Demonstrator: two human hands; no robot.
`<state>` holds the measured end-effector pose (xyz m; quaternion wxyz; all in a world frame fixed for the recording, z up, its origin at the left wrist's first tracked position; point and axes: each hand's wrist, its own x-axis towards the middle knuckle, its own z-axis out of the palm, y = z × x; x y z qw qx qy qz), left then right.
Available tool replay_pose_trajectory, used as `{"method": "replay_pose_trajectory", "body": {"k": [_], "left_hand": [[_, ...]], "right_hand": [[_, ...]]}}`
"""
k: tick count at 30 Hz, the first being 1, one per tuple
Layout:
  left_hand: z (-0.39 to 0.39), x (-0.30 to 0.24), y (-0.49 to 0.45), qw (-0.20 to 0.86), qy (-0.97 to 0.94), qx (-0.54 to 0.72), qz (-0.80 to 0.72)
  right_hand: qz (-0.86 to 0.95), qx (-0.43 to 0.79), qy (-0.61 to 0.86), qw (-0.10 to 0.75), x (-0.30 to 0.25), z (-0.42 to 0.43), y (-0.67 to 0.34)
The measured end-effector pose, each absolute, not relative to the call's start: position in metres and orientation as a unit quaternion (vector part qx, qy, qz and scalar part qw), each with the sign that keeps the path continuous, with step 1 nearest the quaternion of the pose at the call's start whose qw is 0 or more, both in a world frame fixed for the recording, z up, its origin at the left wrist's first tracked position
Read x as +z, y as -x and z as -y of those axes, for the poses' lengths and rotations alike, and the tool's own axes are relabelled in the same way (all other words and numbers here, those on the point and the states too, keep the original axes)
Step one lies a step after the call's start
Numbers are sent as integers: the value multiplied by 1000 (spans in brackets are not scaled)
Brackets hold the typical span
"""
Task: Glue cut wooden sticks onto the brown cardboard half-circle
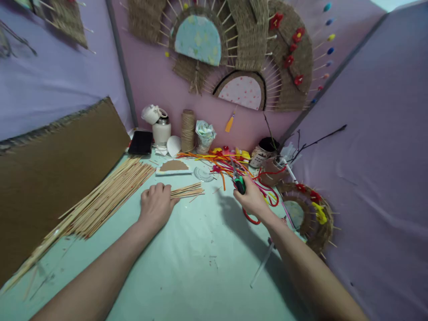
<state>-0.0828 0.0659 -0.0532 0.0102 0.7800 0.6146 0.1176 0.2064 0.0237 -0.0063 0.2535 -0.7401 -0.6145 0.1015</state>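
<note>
My left hand (155,205) lies on the table, its fingers curled over a bundle of short thin wooden sticks (189,190) whose ends stick out to the right past the thumb. Raised above the table, my right hand (252,196) is closed on pliers with green and black handles (240,184); their metal jaws point up and away from me. Behind the pliers lies a pile of red, orange, pink and yellow pipe cleaners (227,161). A clear protractor (203,174) and a half-round cardboard piece with a pale edge (174,166) lie beyond the left hand.
Many long thin sticks (110,196) lie at left beside a large brown board (63,174). Along the back stand a phone (141,142), a white jar (162,132), a twine spool (187,130) and a tin (262,154). A glue stick (262,266) and a round woven piece (323,229) are at right.
</note>
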Motion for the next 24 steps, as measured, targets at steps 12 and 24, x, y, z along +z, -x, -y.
{"method": "replay_pose_trajectory", "body": {"k": [12, 24], "left_hand": [[-26, -18, -14, 687, -554, 338, -326], [-19, -30, -32, 683, -528, 355, -359]], "right_hand": [[666, 150, 696, 222, -1, 34, -168], [657, 132, 719, 184, 7, 43, -192]]}}
